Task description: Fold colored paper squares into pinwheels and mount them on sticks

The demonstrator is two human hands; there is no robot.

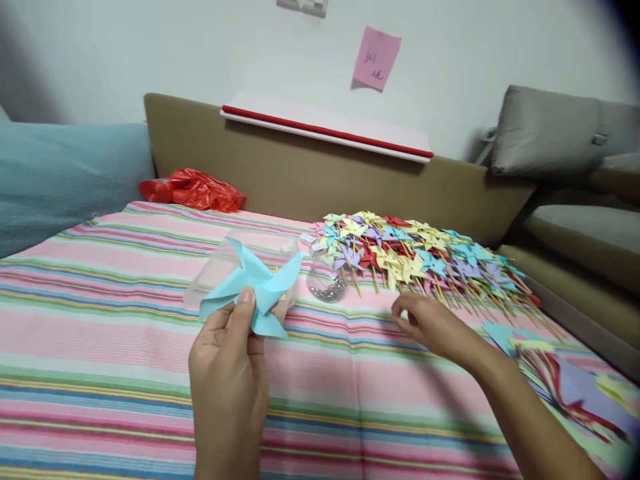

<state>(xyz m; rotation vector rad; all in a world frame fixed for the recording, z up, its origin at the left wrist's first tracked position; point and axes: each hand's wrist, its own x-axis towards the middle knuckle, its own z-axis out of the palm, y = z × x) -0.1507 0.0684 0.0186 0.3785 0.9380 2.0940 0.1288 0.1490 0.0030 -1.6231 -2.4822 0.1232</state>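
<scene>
My left hand (229,373) is raised above the striped bedsheet (100,347), thumb and fingers pinched on a light blue folded paper pinwheel (257,287). My right hand (430,327) reaches out low over the sheet, fingers curled and pinched together just short of the sticks of a big pile of coloured paper pinwheels (415,257). What the right fingers hold, if anything, is too small to see. A small clear bag of tiny silvery pins (327,285) lies between my two hands.
A clear plastic box (230,267) lies behind the blue pinwheel. Cut coloured paper sheets (565,380) are stacked at the right. A red plastic bag (195,190) sits by the brown headboard (320,173). Grey cushions (550,130) lie at the far right.
</scene>
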